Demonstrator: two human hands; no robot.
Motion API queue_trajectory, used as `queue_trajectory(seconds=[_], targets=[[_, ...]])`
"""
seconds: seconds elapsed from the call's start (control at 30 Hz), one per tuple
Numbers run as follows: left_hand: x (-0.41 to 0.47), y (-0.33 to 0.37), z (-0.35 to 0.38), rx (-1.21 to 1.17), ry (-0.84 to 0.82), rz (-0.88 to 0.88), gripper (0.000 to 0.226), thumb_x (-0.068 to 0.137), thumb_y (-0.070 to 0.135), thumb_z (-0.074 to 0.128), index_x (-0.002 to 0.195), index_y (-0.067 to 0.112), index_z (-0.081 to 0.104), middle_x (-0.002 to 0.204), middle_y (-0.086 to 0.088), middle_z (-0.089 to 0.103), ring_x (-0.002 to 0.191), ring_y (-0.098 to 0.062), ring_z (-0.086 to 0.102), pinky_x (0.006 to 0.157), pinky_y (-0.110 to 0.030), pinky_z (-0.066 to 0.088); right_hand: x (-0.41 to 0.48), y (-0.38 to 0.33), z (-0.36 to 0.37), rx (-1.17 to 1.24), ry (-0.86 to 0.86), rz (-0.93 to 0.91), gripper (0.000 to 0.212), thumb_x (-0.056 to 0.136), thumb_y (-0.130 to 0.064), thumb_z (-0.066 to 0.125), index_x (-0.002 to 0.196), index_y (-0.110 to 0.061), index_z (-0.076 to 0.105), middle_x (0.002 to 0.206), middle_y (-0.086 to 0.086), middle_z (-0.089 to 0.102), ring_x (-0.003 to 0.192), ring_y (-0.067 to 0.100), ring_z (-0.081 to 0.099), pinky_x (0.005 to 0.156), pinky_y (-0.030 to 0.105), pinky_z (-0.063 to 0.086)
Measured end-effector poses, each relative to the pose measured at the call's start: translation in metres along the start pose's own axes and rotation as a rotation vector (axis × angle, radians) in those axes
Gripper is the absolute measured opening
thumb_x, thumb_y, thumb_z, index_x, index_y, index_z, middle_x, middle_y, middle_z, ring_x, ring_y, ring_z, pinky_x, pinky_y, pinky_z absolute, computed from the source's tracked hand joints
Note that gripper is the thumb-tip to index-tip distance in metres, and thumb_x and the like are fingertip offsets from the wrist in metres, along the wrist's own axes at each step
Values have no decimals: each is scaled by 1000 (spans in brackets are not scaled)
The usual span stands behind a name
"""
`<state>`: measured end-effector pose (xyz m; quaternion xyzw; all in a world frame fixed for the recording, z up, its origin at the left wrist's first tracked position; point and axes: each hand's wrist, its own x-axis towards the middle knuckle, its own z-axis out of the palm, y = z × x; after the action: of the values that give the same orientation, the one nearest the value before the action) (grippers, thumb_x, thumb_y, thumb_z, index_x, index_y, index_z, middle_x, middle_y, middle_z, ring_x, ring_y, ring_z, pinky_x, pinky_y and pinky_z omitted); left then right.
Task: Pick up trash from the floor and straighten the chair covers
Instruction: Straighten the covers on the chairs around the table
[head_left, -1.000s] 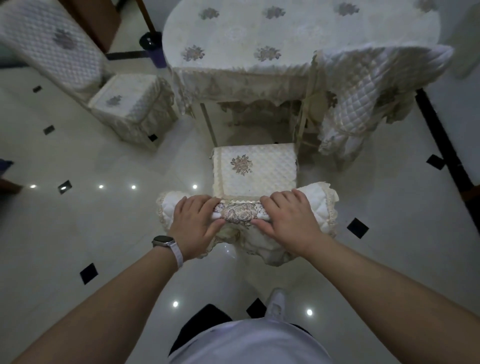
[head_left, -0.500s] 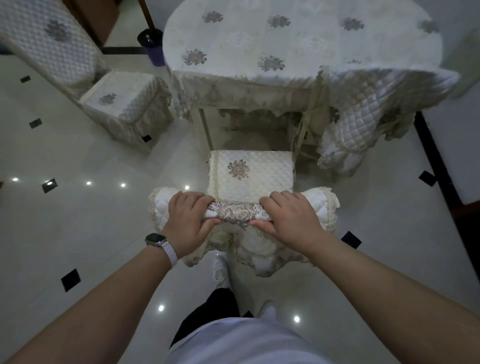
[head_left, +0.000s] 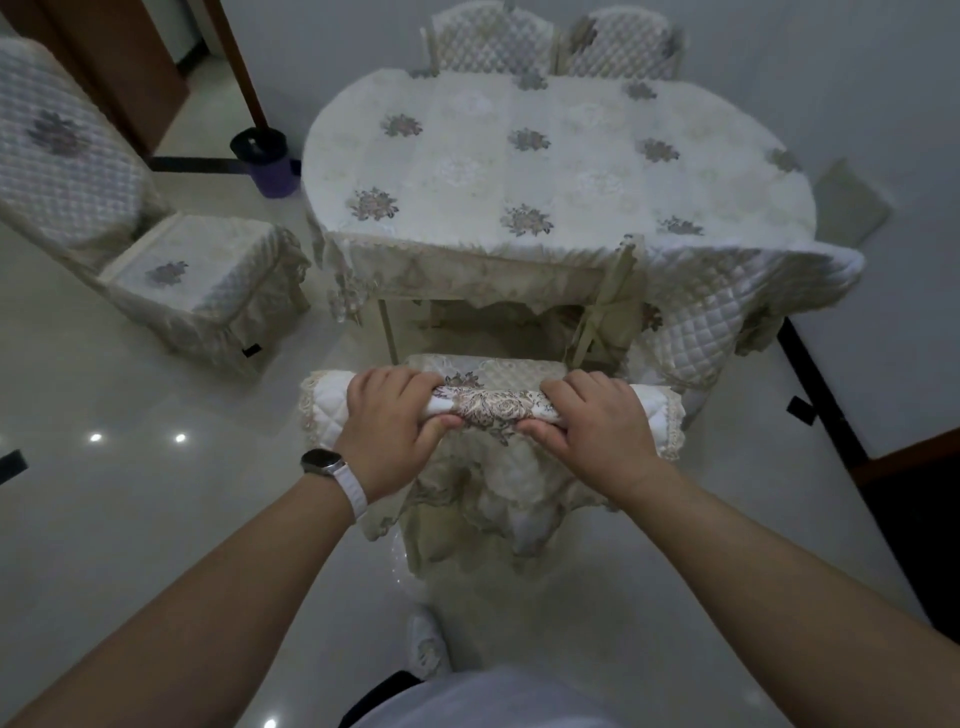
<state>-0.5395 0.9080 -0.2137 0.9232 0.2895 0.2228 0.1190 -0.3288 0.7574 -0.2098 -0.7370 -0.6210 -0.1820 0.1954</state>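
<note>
- We are gripping the chair cover (head_left: 493, 410) along the top of the backrest of the chair at the near side of the table (head_left: 467, 249). The seat (head_left: 498, 366) is sitting half under the table's near edge.
- Our left hand (head_left: 389, 421) is clenching the padded top, with the fingers curling over on the table side and the thumb pressing underneath. Our right hand (head_left: 597, 423) is grasping it the same way. The embroidered patch is showing between the 2 hands.
- We are judging this step to be squaring the cover on the backrest. On the side facing away from the table, the skirt (head_left: 483, 499) is hanging bunched and uneven.
- To do it well, we are advising an even pull with both hands, so the patch lands centred and neither padded end overhangs more than the other.
- After that, we are suggesting that 1 hand holds the top while the other smooths the crumpled skirt downward.
- The floor near the table is looking glossy, so we are expecting the chair to slide toward the table if we push instead of lifting the fabric.
- Another quilted cover (head_left: 727, 296) is drooping askew off the table's right corner. It is probably waiting for the same treatment.
</note>
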Motion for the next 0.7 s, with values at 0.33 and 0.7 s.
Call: queue_trajectory(seconds=[0.33, 0.7], targets=[[57, -28, -11, -57, -34, 53, 52, 85, 58, 44, 103, 15, 66, 97, -4, 61, 94, -28, 55, 88, -41, 33, 40, 13, 19, -31, 12, 71, 53, 85, -56, 53, 100, -8, 67, 90, 9, 61, 78, 28, 56, 70, 34, 36], [97, -60, -14, -62, -25, 144, 53, 88, 60, 42, 102, 14, 65, 97, -3, 61, 95, -27, 55, 89, -41, 31, 78, 10, 35, -44, 54, 159, 48, 79, -55, 57, 90, -10, 66, 76, 5, 59, 66, 25, 55, 58, 33, 42]])
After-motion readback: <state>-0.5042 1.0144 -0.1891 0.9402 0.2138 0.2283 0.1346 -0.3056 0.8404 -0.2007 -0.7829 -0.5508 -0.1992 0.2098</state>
